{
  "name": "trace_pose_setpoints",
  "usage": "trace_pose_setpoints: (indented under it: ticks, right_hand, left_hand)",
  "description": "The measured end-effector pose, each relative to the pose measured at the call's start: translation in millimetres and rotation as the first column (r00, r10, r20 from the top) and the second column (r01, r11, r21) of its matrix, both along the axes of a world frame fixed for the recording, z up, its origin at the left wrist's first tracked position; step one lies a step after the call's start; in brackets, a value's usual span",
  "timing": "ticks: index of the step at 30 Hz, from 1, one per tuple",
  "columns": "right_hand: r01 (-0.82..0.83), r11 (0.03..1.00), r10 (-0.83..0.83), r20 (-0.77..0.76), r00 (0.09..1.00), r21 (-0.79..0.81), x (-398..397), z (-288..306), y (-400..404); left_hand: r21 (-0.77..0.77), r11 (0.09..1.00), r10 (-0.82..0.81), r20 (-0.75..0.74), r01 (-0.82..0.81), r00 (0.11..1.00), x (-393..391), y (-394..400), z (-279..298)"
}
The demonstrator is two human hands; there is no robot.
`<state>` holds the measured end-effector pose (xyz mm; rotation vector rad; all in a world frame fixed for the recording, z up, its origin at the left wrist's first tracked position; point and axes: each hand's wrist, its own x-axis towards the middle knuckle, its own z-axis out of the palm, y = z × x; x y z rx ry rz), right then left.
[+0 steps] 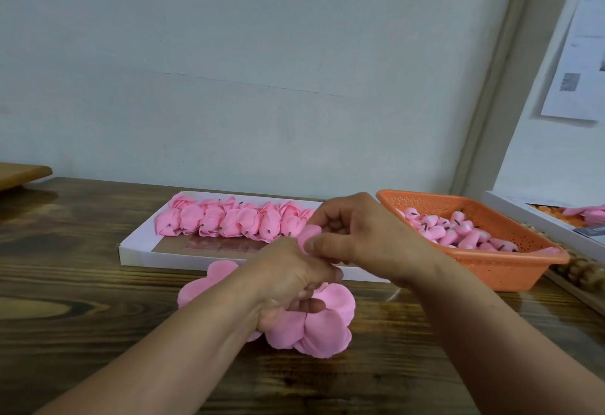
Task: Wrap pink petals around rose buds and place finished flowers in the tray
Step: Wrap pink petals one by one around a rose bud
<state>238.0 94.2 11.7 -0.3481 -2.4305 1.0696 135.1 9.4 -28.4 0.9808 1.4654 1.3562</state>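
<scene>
Both hands meet over the dark, glossy wooden table (98, 283), just in front of the white tray (137, 255); the right hand (363, 234) curls its thumb and fingers to pinch a soft pink petal (307, 239) at the top of the piece being wrapped; the left hand (288, 280) is closed in a fist around the lower part, though the bud itself is hidden inside the fingers and I cannot tell its shape; beneath the left hand lies a loose pile of petals (324, 326), thin, matte and rounded, overlapping one another and spreading left toward the table's open grain; the tray is flat, shallow and rectangular, with finished flowers (229, 221) packed in rows along its far side and bare floor along its near edge; to the right, close beside the tray, an orange perforated plastic basket (491, 267) holds small rose buds (458, 231) with short dark stems; bare wood stretches to the left and toward the viewer.
</scene>
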Motion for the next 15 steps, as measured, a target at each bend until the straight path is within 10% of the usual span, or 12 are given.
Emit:
trace_pose_setpoints:
  ticks: [15]
  right_hand:
    - [0.049,0.991,-0.039,-0.076,0.996,0.126,-8.2,10.6,13.6]
  left_hand:
    - [0.053,0.984,-0.161,-0.177,0.173,0.971,-22.8,9.3,19.3]
